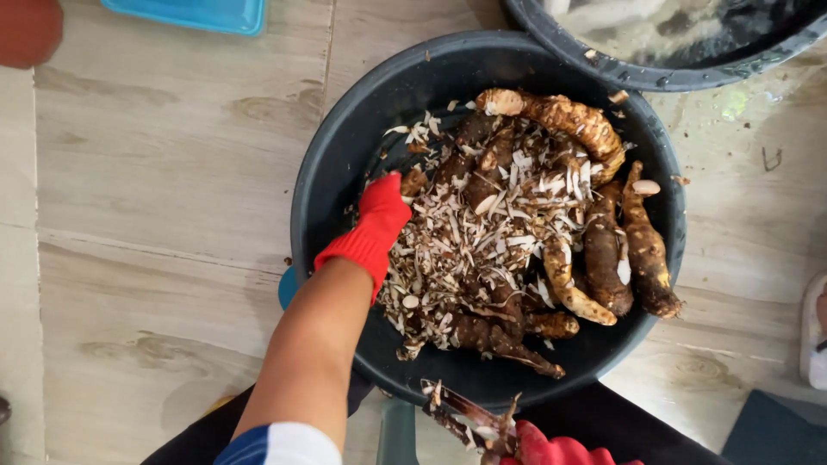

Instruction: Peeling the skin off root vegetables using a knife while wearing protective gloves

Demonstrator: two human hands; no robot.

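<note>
My left hand (pixel 373 226), in a red glove, reaches into a dark round basin (pixel 332 172) and touches the pile of brown and white peelings (pixel 469 237). Its fingers are buried in the pile, so what they grip is hidden. Several brown unpeeled roots (pixel 603 250) lie around the heap. At the bottom edge my right hand (pixel 551 449), also red-gloved, is closed on a dirty knife (pixel 461 413) with peel scraps stuck to its blade.
A second dark basin (pixel 680 73) with pale peeled pieces in water sits at the top right. A blue tray (pixel 198 13) lies at the top left on the wood-pattern floor. A dark mat corner (pixel 771 430) shows at the bottom right.
</note>
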